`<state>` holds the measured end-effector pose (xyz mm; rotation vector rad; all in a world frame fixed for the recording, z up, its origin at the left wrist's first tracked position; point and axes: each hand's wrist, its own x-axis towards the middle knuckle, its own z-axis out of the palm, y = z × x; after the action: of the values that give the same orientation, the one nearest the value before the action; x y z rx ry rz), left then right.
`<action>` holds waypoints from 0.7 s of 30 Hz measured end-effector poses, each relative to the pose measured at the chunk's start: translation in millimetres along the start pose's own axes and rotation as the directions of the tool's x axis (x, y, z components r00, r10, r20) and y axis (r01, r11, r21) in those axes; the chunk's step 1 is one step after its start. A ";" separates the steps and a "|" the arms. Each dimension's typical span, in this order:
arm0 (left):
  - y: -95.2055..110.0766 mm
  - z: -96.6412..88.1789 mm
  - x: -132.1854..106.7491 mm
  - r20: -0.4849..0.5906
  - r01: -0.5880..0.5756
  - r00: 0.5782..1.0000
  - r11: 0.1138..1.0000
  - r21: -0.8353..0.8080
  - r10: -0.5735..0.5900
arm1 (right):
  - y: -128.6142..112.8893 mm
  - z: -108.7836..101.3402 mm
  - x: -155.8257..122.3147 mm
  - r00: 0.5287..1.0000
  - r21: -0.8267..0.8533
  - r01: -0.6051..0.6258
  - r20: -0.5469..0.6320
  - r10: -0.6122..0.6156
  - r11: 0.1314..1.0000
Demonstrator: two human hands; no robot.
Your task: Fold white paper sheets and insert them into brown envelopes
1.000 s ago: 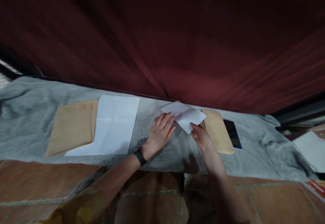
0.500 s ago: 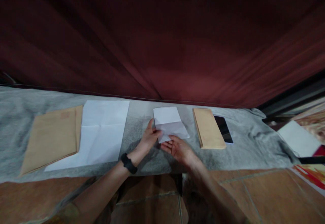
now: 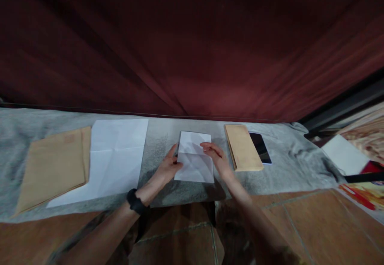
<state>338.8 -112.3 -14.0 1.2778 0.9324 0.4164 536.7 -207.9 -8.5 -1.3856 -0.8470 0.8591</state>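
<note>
A white folded sheet of paper (image 3: 193, 169) lies in front of me on the grey cloth, a crease running across its middle. My left hand (image 3: 168, 165) is at its left edge, the thumb resting on top and the index finger stretched along the side. The undersides of those fingers are hidden. Over the right part of the sheet, my right hand (image 3: 217, 157) reaches in with its fingers extended, holding nothing; whether the fingertips touch the paper I cannot tell.
Left of me, a large creased white sheet (image 3: 120, 137) lies partly under brown envelopes (image 3: 55, 165). To the right, a stack of smaller brown envelopes (image 3: 244, 147) partly covers a dark phone (image 3: 261, 147). A dark red curtain (image 3: 192, 57) hangs behind the grey cloth (image 3: 295, 157).
The lower flap of the folded paper has opened out toward me, and the sheet looks straighter. My right hand has moved from its lower edge up over its right side.
</note>
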 end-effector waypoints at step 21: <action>1.4 15.1 -8.4 0.126 -0.341 0.804 0.277 0.898 0.581 | 29.6 29.3 -13.3 0.936 -0.908 0.347 0.320 -0.147 0.236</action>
<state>346.1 -127.4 -9.6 2.6314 0.9786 0.5562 504.1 -206.2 -37.7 -2.1396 -1.8852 0.0744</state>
